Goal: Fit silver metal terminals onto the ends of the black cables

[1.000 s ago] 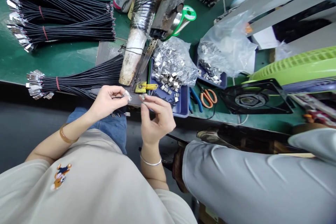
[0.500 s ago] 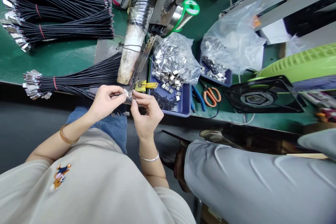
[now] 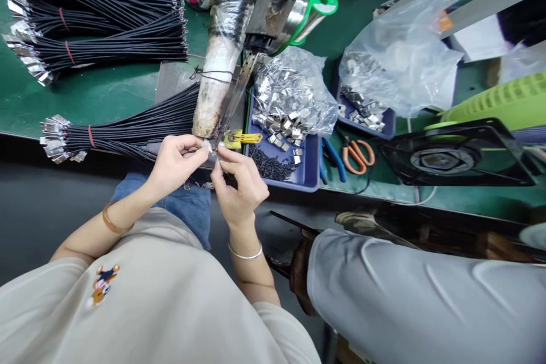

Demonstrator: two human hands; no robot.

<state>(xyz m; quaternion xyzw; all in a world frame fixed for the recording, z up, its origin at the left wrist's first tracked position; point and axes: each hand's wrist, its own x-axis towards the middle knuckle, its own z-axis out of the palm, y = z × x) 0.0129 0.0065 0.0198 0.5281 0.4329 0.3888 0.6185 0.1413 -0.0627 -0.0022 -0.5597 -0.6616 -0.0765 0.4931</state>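
Note:
My left hand [image 3: 177, 164] is closed in a pinch at the table's front edge. A small silver metal connector [image 3: 209, 146] shows at its fingertips. Facing it, my right hand [image 3: 241, 182] has its thumb and forefinger brought together just right of the connector; whatever they hold is too small to make out. Behind my left hand lies a red-banded bundle of black cables [image 3: 128, 131] with metal plugs at its left end. The soldering iron tip [image 3: 232, 111] slants down just above my fingers, next to a pale, wrapped hose end [image 3: 209, 108].
A blue tray [image 3: 311, 173] holds bagged metal shells and small black pieces. Beyond it are pliers [image 3: 335, 160], orange-handled scissors [image 3: 358, 157], a second tray [image 3: 386, 128] and a black fan [image 3: 452, 156]. Solder wire [image 3: 294, 20] hangs above. A person's grey-clad leg [image 3: 384, 290] is at right.
The view has shifted slightly, so the trays and fan sit farther right. Both hands keep nearly the same pinching pose, fingertips close together.

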